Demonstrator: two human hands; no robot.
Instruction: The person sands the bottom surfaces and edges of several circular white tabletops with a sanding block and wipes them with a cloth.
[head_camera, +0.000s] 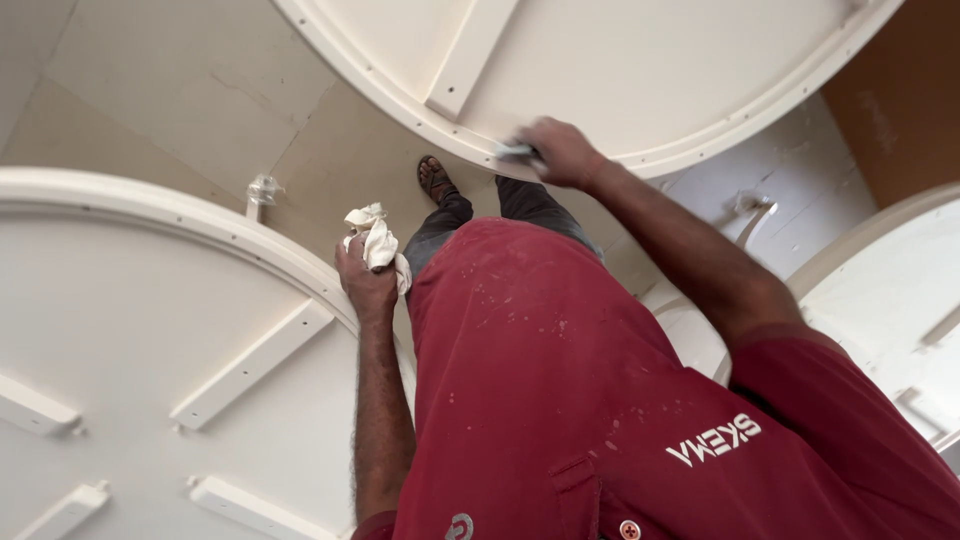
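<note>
My right hand (562, 152) is closed on a small pale block (515, 152), pressed against the raised rim of a large round cream panel (640, 70) in front of me. My left hand (366, 278) grips a crumpled white rag (376, 240) and hangs beside the curved rim of a second round cream panel (150, 320) on my left. I wear a dark red shirt flecked with pale spots.
A third cream curved panel (890, 290) lies at the right. Flat braces (250, 362) are fixed across the panels. My sandalled foot (436, 180) stands on the pale floor between the panels. A brown surface (905, 100) is at the top right.
</note>
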